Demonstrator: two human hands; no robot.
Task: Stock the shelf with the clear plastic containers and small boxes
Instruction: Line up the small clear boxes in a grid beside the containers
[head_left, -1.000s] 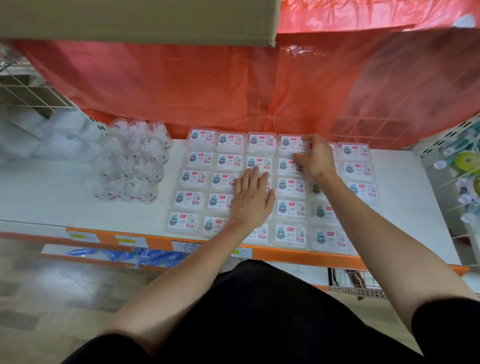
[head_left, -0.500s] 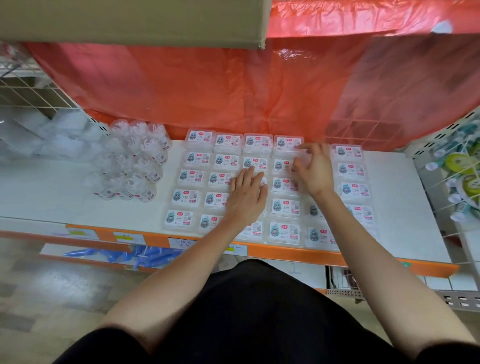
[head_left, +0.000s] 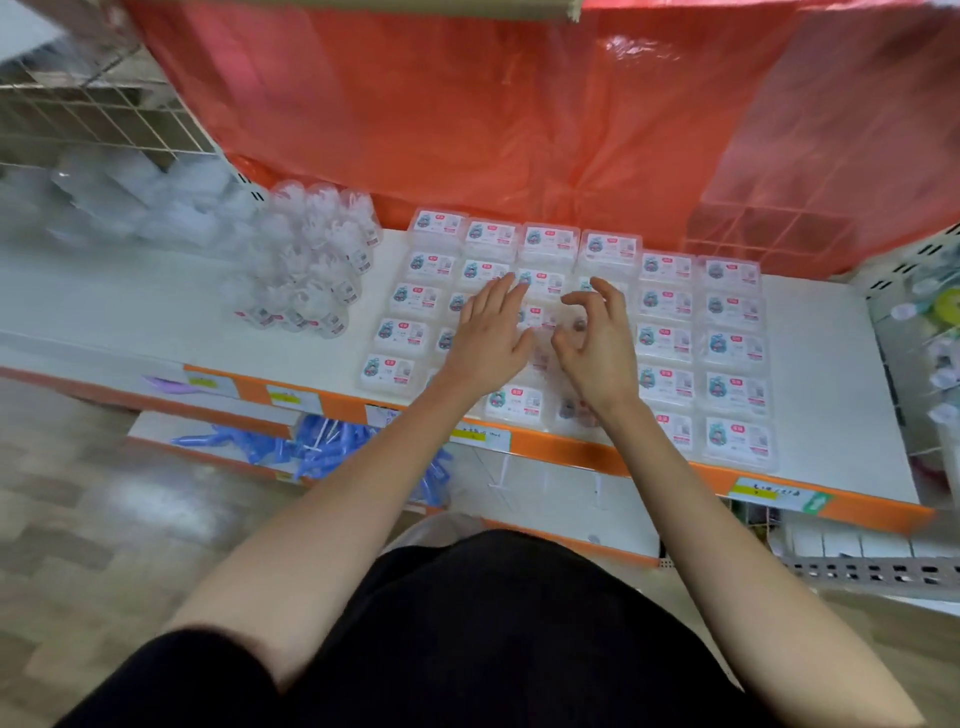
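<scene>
Several small clear boxes (head_left: 670, 343) with white and teal labels lie in rows on the white shelf (head_left: 821, 374). My left hand (head_left: 488, 338) lies flat on the boxes in the middle of the grid, fingers straight and spread. Just to its right, my right hand (head_left: 597, 343) arches over one small box (head_left: 571, 326), thumb and curled index finger pinching its front and back edges. A cluster of clear round plastic containers (head_left: 311, 270) stands on the shelf left of the boxes.
A red plastic sheet (head_left: 519, 114) hangs behind the shelf. Wire mesh (head_left: 88, 124) and blurred clear packages sit at the far left. Blue items (head_left: 322, 447) lie on the lower shelf. Hanging goods (head_left: 935, 322) crowd the right edge. An orange rail with price tags (head_left: 769, 491) fronts the shelf.
My right hand has come back from the rear boxes toward the left hand and curled its fingers over a box in the middle. The left hand stayed flat on the boxes.
</scene>
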